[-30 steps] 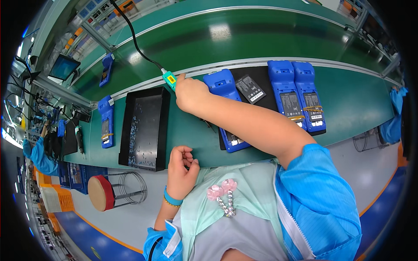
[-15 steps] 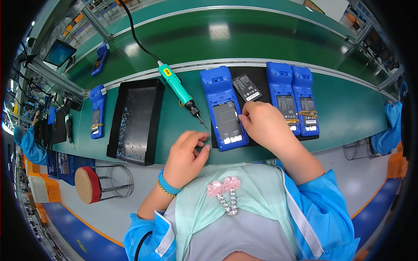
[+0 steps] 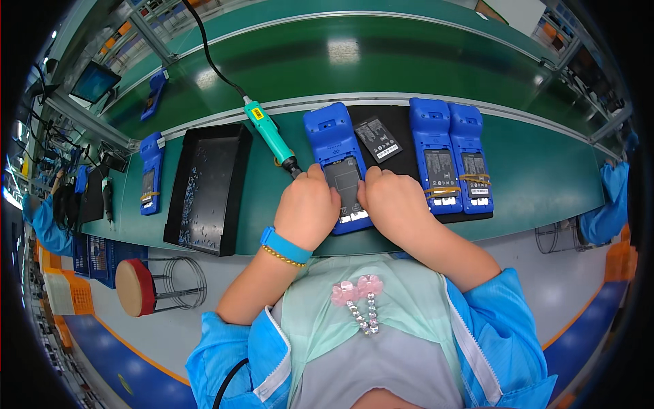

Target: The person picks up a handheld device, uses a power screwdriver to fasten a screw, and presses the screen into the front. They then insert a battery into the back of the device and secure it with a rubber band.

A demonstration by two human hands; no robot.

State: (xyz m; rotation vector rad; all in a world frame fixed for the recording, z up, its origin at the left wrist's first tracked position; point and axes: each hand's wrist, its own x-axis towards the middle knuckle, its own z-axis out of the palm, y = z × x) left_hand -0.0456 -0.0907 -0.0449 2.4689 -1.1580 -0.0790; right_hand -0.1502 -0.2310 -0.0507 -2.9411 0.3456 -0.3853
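A blue handheld terminal (image 3: 329, 140) lies back side up in front of me, its battery bay uncovered and no battery in it. My left hand (image 3: 308, 210) is closed at the terminal's left edge, fingers curled. On the opposite edge my right hand (image 3: 396, 202) grips it with bent fingers. Just beyond the right hand, a loose black battery (image 3: 379, 140) rests on a black mat (image 3: 403, 163). A green electric screwdriver (image 3: 270, 133) lies beside the terminal, its tip hidden behind my left hand.
Two more blue terminals (image 3: 431, 123) (image 3: 466, 126) with batteries and rubber bands lie at the right. A black tray (image 3: 228, 198) holding many small screws stands left of the screwdriver. Farther left lies another banded terminal (image 3: 151, 163). A round stool (image 3: 135, 288) stands below the bench.
My left hand has moved up and right to the terminal's left edge. The right hand has shifted slightly toward me along its right edge. The terminal sits slightly farther left.
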